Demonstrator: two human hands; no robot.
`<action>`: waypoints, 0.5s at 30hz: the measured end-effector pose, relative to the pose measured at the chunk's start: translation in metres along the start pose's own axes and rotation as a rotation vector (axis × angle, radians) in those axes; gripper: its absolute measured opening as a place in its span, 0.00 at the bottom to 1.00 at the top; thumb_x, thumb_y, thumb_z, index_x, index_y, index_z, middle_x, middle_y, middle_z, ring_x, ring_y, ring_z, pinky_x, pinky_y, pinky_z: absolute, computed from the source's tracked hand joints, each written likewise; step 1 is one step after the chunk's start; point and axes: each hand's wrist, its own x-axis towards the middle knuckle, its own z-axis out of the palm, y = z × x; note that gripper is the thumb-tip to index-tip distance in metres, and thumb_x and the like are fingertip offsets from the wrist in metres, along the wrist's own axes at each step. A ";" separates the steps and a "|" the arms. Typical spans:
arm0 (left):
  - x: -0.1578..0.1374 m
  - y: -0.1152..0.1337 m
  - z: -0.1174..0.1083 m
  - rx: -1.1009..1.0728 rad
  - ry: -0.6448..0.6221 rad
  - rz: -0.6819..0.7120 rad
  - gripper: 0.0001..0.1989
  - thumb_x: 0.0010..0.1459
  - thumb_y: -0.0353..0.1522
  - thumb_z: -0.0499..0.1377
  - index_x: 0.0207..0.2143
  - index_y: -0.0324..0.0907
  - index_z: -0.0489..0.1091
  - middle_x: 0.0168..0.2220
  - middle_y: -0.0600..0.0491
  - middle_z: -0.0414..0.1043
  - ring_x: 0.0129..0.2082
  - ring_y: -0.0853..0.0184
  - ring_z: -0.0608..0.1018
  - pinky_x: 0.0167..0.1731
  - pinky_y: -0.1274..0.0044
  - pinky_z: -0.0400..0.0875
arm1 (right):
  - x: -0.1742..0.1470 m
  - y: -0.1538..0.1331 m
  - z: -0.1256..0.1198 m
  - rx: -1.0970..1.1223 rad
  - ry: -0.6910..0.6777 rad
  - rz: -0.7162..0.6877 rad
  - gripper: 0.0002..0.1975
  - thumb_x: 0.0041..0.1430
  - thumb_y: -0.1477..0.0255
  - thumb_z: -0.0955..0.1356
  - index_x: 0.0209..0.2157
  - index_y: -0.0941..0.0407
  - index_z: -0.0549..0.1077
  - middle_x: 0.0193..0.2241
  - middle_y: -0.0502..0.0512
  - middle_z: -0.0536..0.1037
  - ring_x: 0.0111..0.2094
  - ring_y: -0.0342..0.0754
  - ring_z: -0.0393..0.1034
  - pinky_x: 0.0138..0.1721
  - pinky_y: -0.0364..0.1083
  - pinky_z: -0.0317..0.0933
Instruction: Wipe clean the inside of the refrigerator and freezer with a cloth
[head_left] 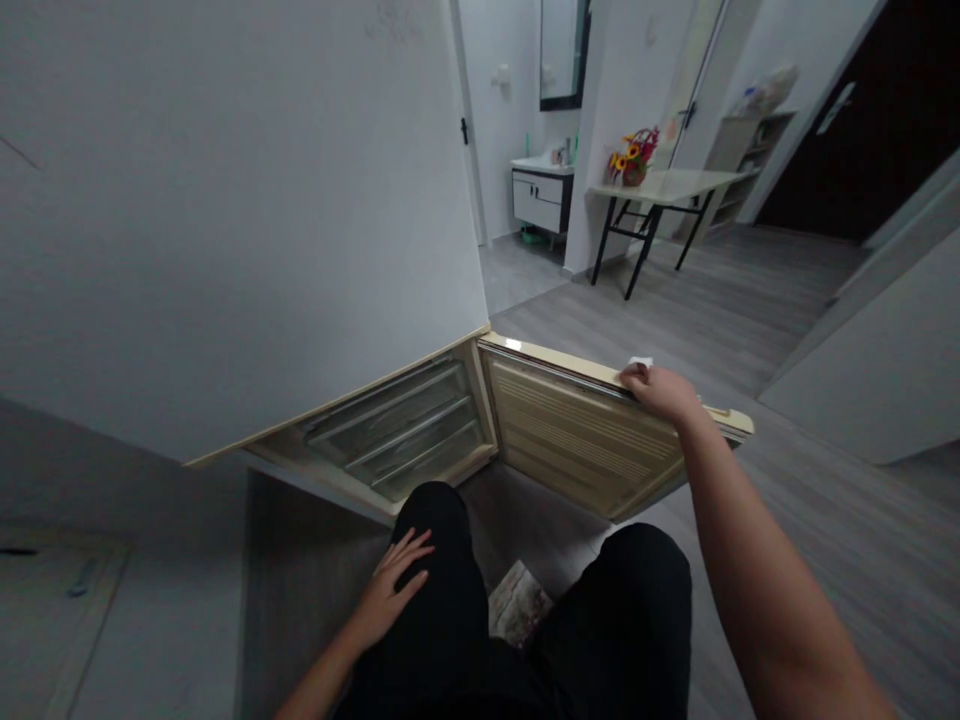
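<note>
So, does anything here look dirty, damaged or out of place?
Yes: a dark speckled smudge near the top of the view, on the white surface above the open freezer door. It looks odd against the pale background; its cause isn't clear.

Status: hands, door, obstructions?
Right hand on top of open door, holding white cloth or tissue. Left hand resting on left thigh. Left knee near drawers, maybe in the way.

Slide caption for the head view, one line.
Right hand holding something white atop an open fridge door, left hand on left leg.
</note>
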 end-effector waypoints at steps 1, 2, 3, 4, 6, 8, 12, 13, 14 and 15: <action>-0.008 0.004 -0.002 -0.001 0.010 -0.009 0.22 0.70 0.48 0.54 0.59 0.52 0.76 0.70 0.49 0.67 0.75 0.49 0.60 0.71 0.43 0.51 | 0.007 0.007 -0.004 0.072 -0.059 -0.037 0.21 0.68 0.58 0.63 0.47 0.58 0.78 0.42 0.66 0.82 0.44 0.57 0.74 0.47 0.50 0.65; -0.012 0.010 -0.004 0.006 0.007 -0.016 0.22 0.69 0.48 0.54 0.59 0.53 0.75 0.70 0.50 0.66 0.75 0.49 0.59 0.71 0.43 0.51 | 0.014 0.013 -0.006 0.143 -0.114 -0.068 0.20 0.67 0.57 0.64 0.46 0.57 0.79 0.41 0.62 0.82 0.43 0.54 0.74 0.46 0.47 0.65; -0.014 0.017 -0.005 0.018 -0.006 -0.019 0.22 0.69 0.48 0.55 0.59 0.54 0.75 0.71 0.50 0.65 0.75 0.48 0.59 0.71 0.42 0.50 | 0.020 0.017 -0.007 0.208 -0.165 -0.094 0.20 0.67 0.57 0.64 0.45 0.57 0.78 0.40 0.60 0.82 0.42 0.52 0.73 0.45 0.46 0.64; -0.014 0.025 -0.006 0.030 -0.023 -0.019 0.22 0.69 0.48 0.56 0.59 0.54 0.75 0.71 0.51 0.66 0.75 0.48 0.58 0.71 0.42 0.50 | 0.025 0.020 -0.007 0.261 -0.207 -0.105 0.20 0.66 0.57 0.64 0.44 0.58 0.78 0.40 0.59 0.82 0.41 0.51 0.73 0.44 0.46 0.64; -0.012 0.038 -0.005 0.043 -0.056 -0.003 0.20 0.69 0.47 0.56 0.58 0.54 0.76 0.69 0.51 0.67 0.75 0.49 0.60 0.71 0.42 0.49 | 0.032 0.024 -0.002 0.309 -0.245 -0.083 0.20 0.65 0.57 0.63 0.42 0.58 0.78 0.40 0.58 0.82 0.41 0.51 0.73 0.45 0.46 0.64; -0.008 0.047 0.000 0.034 -0.076 0.017 0.19 0.69 0.46 0.56 0.56 0.53 0.77 0.67 0.50 0.71 0.73 0.50 0.63 0.72 0.43 0.50 | 0.032 0.024 0.004 0.327 -0.241 -0.065 0.21 0.65 0.56 0.63 0.41 0.58 0.78 0.40 0.58 0.82 0.41 0.52 0.73 0.45 0.47 0.64; -0.001 0.053 0.016 -0.040 -0.082 0.018 0.18 0.67 0.43 0.57 0.54 0.50 0.77 0.61 0.48 0.77 0.69 0.53 0.70 0.72 0.48 0.55 | 0.021 0.018 0.012 0.326 -0.188 -0.118 0.21 0.63 0.55 0.63 0.39 0.57 0.77 0.38 0.58 0.81 0.41 0.54 0.73 0.46 0.48 0.65; 0.000 0.053 0.021 -0.066 -0.077 0.013 0.18 0.67 0.43 0.57 0.54 0.50 0.77 0.60 0.48 0.79 0.68 0.53 0.72 0.71 0.49 0.57 | 0.017 0.015 0.013 0.309 -0.171 -0.126 0.20 0.62 0.55 0.63 0.37 0.57 0.76 0.38 0.58 0.81 0.41 0.54 0.73 0.46 0.49 0.65; 0.000 0.053 0.025 -0.091 -0.066 0.004 0.18 0.67 0.43 0.57 0.54 0.50 0.78 0.59 0.47 0.79 0.66 0.53 0.74 0.70 0.50 0.59 | 0.012 0.012 0.013 0.290 -0.158 -0.124 0.19 0.62 0.56 0.63 0.37 0.56 0.76 0.38 0.59 0.81 0.41 0.55 0.73 0.47 0.50 0.65; -0.001 0.054 0.029 -0.113 -0.052 -0.007 0.18 0.67 0.43 0.57 0.53 0.49 0.78 0.58 0.47 0.80 0.65 0.53 0.75 0.69 0.52 0.62 | 0.007 0.009 0.012 0.274 -0.147 -0.112 0.19 0.62 0.56 0.63 0.37 0.56 0.76 0.38 0.59 0.81 0.41 0.56 0.74 0.47 0.51 0.65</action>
